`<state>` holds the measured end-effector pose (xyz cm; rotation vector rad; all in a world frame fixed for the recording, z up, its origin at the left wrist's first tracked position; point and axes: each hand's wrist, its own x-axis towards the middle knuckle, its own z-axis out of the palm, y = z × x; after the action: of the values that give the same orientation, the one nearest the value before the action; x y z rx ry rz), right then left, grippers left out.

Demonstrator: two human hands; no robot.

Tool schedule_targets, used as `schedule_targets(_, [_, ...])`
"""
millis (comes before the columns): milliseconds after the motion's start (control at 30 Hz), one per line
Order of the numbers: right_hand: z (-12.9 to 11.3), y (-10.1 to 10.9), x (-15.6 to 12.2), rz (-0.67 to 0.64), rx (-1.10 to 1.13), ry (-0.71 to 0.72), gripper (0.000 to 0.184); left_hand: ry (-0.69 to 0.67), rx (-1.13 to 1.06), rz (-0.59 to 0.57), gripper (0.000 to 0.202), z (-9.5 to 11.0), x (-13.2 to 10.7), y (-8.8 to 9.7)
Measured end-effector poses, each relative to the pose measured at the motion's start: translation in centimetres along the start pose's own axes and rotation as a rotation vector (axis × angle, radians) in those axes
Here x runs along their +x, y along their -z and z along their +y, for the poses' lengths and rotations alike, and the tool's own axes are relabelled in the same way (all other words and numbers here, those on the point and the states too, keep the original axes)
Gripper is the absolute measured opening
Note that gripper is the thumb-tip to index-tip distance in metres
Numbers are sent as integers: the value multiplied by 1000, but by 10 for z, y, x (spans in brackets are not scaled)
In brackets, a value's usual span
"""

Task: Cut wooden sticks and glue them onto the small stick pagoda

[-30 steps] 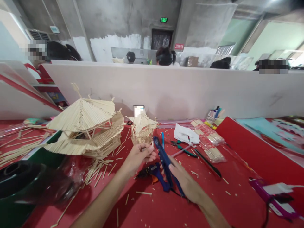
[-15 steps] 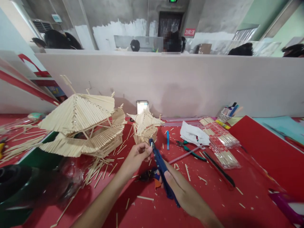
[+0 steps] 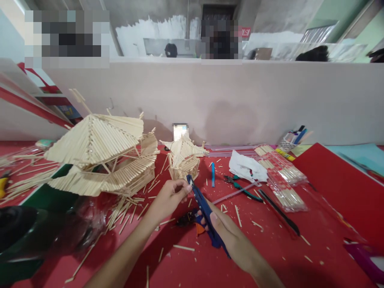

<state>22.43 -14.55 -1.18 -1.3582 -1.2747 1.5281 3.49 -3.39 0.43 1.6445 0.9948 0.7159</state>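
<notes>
My right hand (image 3: 223, 230) is wrapped round a long dark blue hand tool (image 3: 204, 209) with a row of light dots along its edge; its exact kind is hard to make out. The tool slants up and left toward my left hand (image 3: 173, 195). Thumb and fingers of that hand are closed in a pinch at the tool's far tip, on a small pale piece (image 3: 190, 182) that looks like a stick end. Just beyond stands a small wooden-stick pavilion model (image 3: 183, 158). Partly hidden under the tool lies a dark object with an orange part (image 3: 199, 228).
A large stick-built pavilion (image 3: 99, 140) stands left, with loose sticks (image 3: 123, 212) near it. To the right lie green-handled pliers (image 3: 244, 190), white tissue (image 3: 247, 166), packaged sticks (image 3: 282, 180) and a black rod-like tool (image 3: 280, 212). A white partition (image 3: 270, 100) closes off the back.
The view has shifted slightly. Both hands keep nearly the same pose, the left pinching at the tip and the right holding the blue tool.
</notes>
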Motion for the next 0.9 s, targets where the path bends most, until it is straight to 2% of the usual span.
schedule_targets(200, [-9,-2,-4,51,-50,-37,70,-17,-42,15,38,-3,2,-2])
schedule_targets(367, [-17,3,-6,10,-78,-54,69,41,-156,-20,42,-2,3,-4])
schedule_targets(900, [-17,6,-5,51,-33,-88,68,55,-246,35,44,1,3,-8])
